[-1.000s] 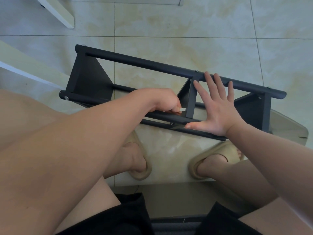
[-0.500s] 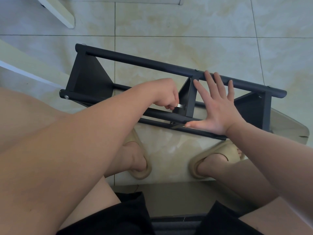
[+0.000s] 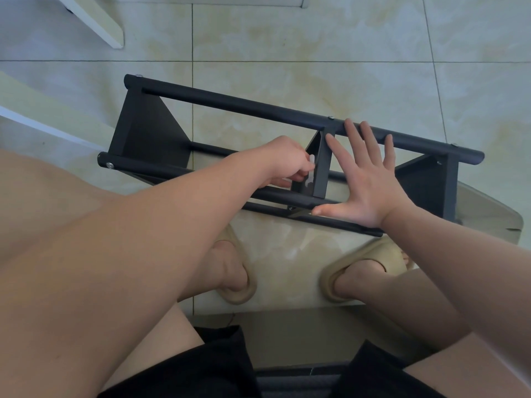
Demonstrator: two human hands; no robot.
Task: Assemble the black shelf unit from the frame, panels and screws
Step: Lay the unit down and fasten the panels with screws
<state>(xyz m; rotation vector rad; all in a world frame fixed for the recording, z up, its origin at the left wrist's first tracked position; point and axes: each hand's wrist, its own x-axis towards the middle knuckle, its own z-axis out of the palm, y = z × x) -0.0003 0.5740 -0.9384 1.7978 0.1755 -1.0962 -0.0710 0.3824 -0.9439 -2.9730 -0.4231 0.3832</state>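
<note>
item: black shorts, nearest edge of view, on a seated person; bare knees spread left and right.

item: two beige slippers, left slipper and right slipper, on the feet, planted on the pale tiled floor, just near of the shelf.

item: black shelf unit, lying on its side on the floor in front of the feet, its long tubes running left to right, with the right end nearer. three panels stand across between the tubes: left panel, middle panel, right panel. a silver screw shows in the left end of a near tube.

item: right hand, flat, fingers straight and spread, holding nothing; thumb lies along a near tube, fingertips reach the far tube, just right of the middle panel.

item: left hand, fingers curled, pinching a small pale piece against the left face of the middle panel. what the piece is cannot be told.

item: white furniture leg, far left, well apart from the shelf.
</note>
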